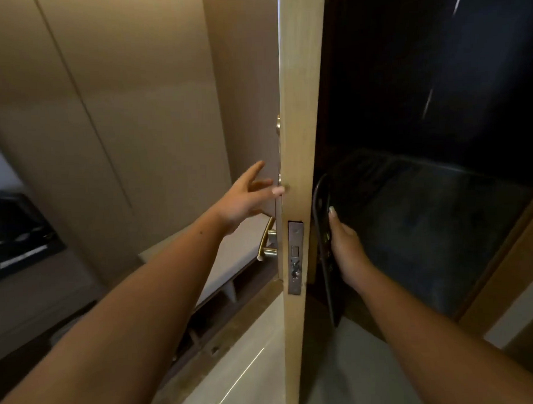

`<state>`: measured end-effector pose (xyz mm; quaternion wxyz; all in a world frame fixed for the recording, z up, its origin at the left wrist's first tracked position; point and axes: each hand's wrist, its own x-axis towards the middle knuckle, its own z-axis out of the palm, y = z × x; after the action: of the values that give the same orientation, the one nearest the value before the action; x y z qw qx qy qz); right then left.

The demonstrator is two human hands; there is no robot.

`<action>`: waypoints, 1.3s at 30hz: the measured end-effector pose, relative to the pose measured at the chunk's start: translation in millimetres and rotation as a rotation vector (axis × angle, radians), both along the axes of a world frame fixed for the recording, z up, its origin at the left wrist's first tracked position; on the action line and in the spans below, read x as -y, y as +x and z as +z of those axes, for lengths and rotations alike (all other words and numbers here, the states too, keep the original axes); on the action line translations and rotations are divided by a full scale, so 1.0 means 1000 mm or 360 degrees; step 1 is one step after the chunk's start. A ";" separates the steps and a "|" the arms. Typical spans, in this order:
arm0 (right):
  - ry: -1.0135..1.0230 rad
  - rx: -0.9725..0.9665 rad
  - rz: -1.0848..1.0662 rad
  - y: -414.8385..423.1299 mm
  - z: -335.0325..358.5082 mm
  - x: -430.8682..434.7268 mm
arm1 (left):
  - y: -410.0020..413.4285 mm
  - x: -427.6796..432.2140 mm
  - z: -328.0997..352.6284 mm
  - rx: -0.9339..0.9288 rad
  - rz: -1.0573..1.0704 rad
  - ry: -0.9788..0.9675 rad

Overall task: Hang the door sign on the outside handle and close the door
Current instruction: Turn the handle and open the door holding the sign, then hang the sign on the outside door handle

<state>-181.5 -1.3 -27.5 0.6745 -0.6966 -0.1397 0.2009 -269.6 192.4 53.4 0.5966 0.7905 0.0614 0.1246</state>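
The left hand (244, 199), fingers spread, touches the pale wooden door (301, 110); the right hand (347, 247) grasps the black elongated door sign (321, 206).

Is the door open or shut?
Open: the door shows its edge and latch plate, with dark space beyond.

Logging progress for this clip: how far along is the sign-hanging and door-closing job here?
Done: nothing finished; the door stands open, seen edge-on. In hand: the right hand holds the dark sign on the door's far side, where the outside handle is hidden, so whether the sign is hooked on cannot be told. The left hand, fingers spread, touches the door's edge above the inside handle. Left: confirm the hang, close the door.
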 end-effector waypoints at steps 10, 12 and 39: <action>-0.0121 0.0053 0.0369 -0.039 0.009 -0.142 | -0.018 -0.078 0.075 0.0613 0.0754 0.0360; -0.0181 0.0085 0.0387 -0.042 0.007 -0.172 | -0.019 -0.106 0.076 0.0564 0.0969 0.0408; -0.0971 -0.0158 0.0933 0.103 -0.107 -0.373 | -0.018 -0.335 0.083 0.0131 0.1333 0.0166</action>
<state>-78.9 371.6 -134.9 0.3577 -0.7844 -0.2333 0.4498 -287.9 527.3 136.7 0.4555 0.7208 0.3469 0.3906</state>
